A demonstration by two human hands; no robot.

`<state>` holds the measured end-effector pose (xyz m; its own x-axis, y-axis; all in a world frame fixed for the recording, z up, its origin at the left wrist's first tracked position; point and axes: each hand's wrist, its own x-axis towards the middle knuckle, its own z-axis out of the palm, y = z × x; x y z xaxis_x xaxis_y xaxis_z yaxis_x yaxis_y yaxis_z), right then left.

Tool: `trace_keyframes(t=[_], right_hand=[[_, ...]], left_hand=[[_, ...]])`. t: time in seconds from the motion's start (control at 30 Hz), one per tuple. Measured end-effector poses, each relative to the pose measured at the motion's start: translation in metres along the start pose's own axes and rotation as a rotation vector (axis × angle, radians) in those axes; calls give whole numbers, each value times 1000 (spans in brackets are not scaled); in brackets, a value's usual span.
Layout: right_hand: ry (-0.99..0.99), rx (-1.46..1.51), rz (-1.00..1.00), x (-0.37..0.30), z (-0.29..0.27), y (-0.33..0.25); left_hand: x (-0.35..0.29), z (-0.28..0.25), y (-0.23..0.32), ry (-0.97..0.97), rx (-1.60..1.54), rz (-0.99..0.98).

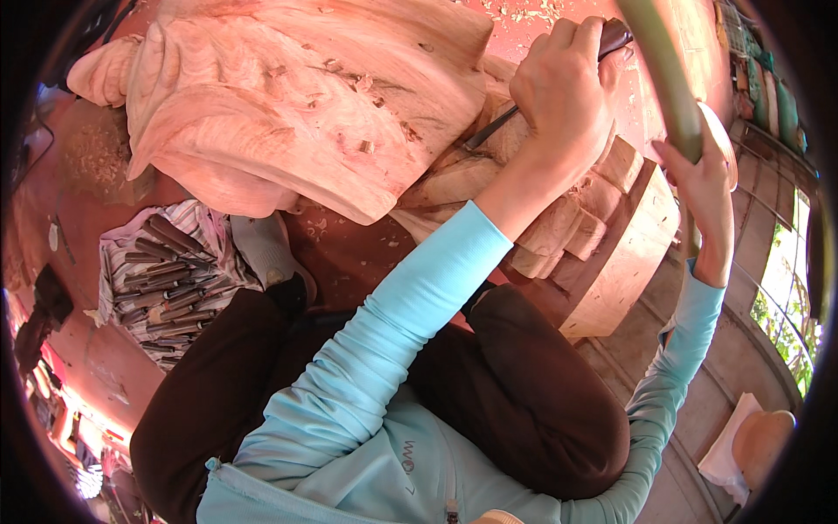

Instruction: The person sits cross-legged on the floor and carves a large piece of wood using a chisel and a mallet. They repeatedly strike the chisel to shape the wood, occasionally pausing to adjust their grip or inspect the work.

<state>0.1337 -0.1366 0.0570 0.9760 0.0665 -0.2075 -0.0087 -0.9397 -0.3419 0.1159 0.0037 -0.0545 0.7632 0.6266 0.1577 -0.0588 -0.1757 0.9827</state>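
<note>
So the big carved wood is lying on the red floor, right in front of the seated person's folded legs. I'd guess it's down there because a lump that hefty sits steadier on the ground, and with the knees tucked in close, both arms reach over it easily. The left hand is wrapped tight around a dark-handled chisel, blade slanting down to where the curvy part meets the chunkier one. Looks like the low slant is for getting into that crease, though I can't see whether the edge is biting in. The right hand is curled around a long greenish curved bar, off to the side. Can't tell what that bar is exactly; it's smeary from here.

As for the wood: pale, pinkish in this light, with flowing folds and swirls on the left, plus a blocky section on the right with stepped ridges and a flat slab edge. Can't tell if that's one piece or two. Curly shavings sit on top, and there are a few dark nicks.

Further out, loads of other hand tools lie bunched on a striped cloth by the left knee, probably so they're within easy reach.
</note>
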Motion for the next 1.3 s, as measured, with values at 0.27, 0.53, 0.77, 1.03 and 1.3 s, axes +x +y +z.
trace_keyframes(t=[0.27, 0.53, 0.77, 1.03, 1.3], right_hand=[[-23, -32, 36, -11, -2, -8], [22, 242, 110, -18, -2, -5], [53, 159, 121, -19, 0, -9], [44, 201, 224, -19, 7, 11], [60, 136, 105, -25, 9, 16]], left_hand=[[-2, -5, -2, -43, -22, 96], [-6, -6, 0, -51, -67, 144], [-6, -6, 0, -28, -91, 188], [-6, -6, 0, -23, -60, 135], [-8, -9, 1, -55, -48, 112]])
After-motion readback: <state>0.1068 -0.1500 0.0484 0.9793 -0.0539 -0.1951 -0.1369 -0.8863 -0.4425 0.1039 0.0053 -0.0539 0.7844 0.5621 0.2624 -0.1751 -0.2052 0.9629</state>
